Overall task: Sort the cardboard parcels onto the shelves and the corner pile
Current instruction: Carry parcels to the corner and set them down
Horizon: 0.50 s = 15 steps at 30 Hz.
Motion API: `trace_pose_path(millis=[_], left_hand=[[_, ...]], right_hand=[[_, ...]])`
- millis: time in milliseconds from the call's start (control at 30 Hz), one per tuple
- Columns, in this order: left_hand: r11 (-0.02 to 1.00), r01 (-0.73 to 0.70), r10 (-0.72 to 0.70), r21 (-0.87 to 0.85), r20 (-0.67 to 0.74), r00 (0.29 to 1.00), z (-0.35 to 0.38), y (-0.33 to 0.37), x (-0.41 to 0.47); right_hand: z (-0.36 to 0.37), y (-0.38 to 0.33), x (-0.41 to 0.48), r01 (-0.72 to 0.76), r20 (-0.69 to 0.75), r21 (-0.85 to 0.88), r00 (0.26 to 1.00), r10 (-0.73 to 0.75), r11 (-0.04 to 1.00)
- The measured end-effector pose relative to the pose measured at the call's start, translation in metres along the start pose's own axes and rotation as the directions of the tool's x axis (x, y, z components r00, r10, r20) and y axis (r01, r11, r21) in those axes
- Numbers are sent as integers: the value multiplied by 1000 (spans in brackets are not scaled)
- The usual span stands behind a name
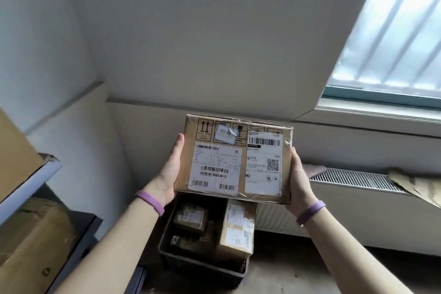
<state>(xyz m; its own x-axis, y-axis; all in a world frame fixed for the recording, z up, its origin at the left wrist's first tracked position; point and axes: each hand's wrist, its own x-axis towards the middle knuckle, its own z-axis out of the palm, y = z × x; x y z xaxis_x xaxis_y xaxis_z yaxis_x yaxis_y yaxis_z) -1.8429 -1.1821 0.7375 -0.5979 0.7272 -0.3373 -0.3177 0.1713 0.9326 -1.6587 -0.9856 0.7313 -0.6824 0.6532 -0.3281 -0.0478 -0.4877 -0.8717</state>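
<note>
I hold a brown cardboard parcel (235, 161) with two white shipping labels up in front of me, its labelled face toward the camera. My left hand (170, 169) grips its left edge and my right hand (298, 179) grips its right edge. Below it stands a dark crate (202, 267) on the floor holding a small brown parcel (191, 218) and a taller labelled parcel (237, 229). On the left, shelves (28, 186) carry a large cardboard box (31, 246) on the lower level and another (16, 150) above.
A white wall corner lies behind the crate. A radiator (353, 179) runs along the right wall under a window (393, 31), with crumpled brown paper (417, 186) on it. Bare concrete floor (286, 277) shows right of the crate.
</note>
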Motion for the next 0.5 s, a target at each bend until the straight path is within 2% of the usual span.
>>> trace_pose_path(millis=[233, 500], left_hand=[[990, 133, -136, 48, 63, 989, -17, 11, 138], [964, 266, -267, 21, 115, 957, 0, -9, 237]], right_hand=[[0, -8, 105, -85, -74, 20, 994, 86, 996], [-37, 18, 198, -199, -119, 115, 970, 212, 973]])
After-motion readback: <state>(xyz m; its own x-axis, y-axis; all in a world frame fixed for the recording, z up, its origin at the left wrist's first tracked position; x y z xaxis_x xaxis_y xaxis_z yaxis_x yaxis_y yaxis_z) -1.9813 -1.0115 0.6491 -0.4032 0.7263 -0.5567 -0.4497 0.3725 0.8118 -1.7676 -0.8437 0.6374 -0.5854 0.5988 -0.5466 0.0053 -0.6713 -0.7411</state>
